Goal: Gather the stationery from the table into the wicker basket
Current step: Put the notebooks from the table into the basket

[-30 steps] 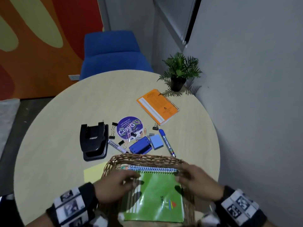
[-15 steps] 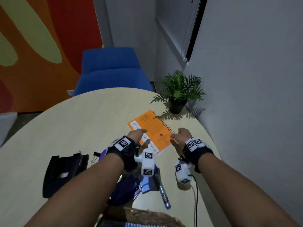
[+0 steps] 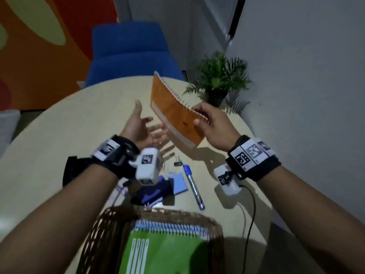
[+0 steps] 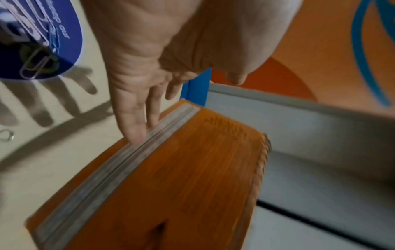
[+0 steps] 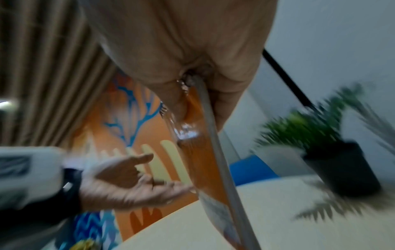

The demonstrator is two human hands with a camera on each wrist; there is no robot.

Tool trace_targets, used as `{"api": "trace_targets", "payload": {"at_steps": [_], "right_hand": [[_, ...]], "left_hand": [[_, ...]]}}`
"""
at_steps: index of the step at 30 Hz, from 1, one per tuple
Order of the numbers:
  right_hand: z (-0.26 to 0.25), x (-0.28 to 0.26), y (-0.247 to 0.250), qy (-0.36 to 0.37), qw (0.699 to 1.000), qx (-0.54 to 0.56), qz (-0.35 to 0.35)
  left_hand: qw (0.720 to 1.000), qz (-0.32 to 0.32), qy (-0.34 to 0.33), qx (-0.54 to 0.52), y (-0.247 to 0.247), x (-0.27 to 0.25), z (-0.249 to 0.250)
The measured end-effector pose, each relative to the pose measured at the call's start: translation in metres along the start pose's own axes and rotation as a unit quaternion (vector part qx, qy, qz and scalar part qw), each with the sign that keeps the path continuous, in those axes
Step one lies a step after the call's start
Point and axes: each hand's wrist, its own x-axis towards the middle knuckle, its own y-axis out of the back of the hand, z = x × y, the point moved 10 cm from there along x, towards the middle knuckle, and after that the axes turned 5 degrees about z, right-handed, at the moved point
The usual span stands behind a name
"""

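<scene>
My right hand (image 3: 205, 121) grips the orange spiral notebook (image 3: 173, 113) by its wire-bound edge and holds it tilted above the table (image 3: 59, 135). My left hand (image 3: 144, 129) is open, palm up, and its fingers (image 4: 132, 125) touch the notebook (image 4: 181, 186) along its free page edge. In the right wrist view the notebook (image 5: 200, 160) hangs edge-on below the thumb. The wicker basket (image 3: 110, 224) sits at the near edge with a green spiral notebook (image 3: 164, 252) inside. A blue marker (image 3: 192, 183), blue sticky notes (image 3: 178, 182), a binder clip (image 3: 177, 162) and a purple disc (image 4: 38, 38) with paper clips lie on the table.
A potted plant (image 3: 219, 84) stands at the table's far right by the grey wall. A blue chair (image 3: 130, 54) is behind the table. A black hole punch (image 3: 73, 171) lies left, partly hidden by my left forearm. A black cable (image 3: 250, 210) trails from my right wrist.
Both hands left the basket and reached to the orange notebook. The right hand has since lifted it off the table and tilted it up, and the left hand has opened beneath it.
</scene>
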Motion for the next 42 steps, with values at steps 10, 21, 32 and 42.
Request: {"api": "trace_targets", "payload": {"at_steps": [10, 21, 32, 42], "right_hand": [[-0.054, -0.269, -0.062, 0.232, 0.922, -0.256, -0.176], [0.02, -0.35, -0.138, -0.006, 0.829, -0.445, -0.338], [0.014, -0.326, -0.18, -0.022, 0.841, -0.43, -0.327], [0.026, -0.304, -0.157, -0.079, 0.855, -0.428, -0.282]], "left_hand": [[0.941, -0.098, -0.038, 0.323, 0.105, -0.164, -0.08], [0.717, -0.049, -0.184, 0.671, 0.141, -0.167, -0.155], [0.602, 0.054, -0.176, 0.777, 0.197, -0.168, -0.121], [0.7, -0.026, -0.186, 0.689, 0.2, -0.17, -0.118]]}}
